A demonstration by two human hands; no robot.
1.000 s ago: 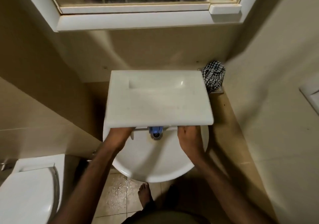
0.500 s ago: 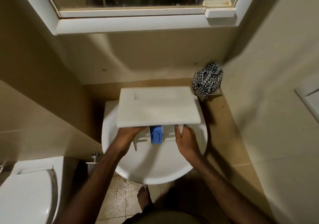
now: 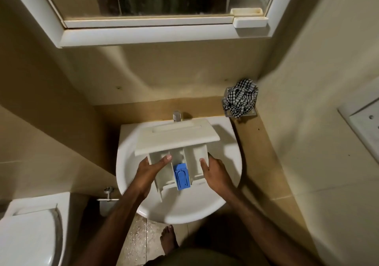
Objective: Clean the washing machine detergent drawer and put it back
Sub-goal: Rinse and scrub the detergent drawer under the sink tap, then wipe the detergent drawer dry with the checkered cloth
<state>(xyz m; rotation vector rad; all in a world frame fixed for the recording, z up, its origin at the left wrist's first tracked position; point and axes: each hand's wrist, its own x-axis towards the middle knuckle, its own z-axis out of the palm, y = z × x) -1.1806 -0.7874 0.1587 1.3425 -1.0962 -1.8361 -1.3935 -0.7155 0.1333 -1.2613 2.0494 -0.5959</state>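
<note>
Over the white sink (image 3: 225, 192), the left hand (image 3: 149, 168) and right hand (image 3: 215, 171) each grip a side wall of the detergent drawer (image 3: 176, 140), compartments up, seemingly poised for rinsing, which calls for freeing one hand to open the tap (image 3: 176, 116).

Home bathroom: washbasin (image 3: 229, 185), toilet (image 3: 26, 239), mirror cabinet (image 3: 143, 36).
</note>
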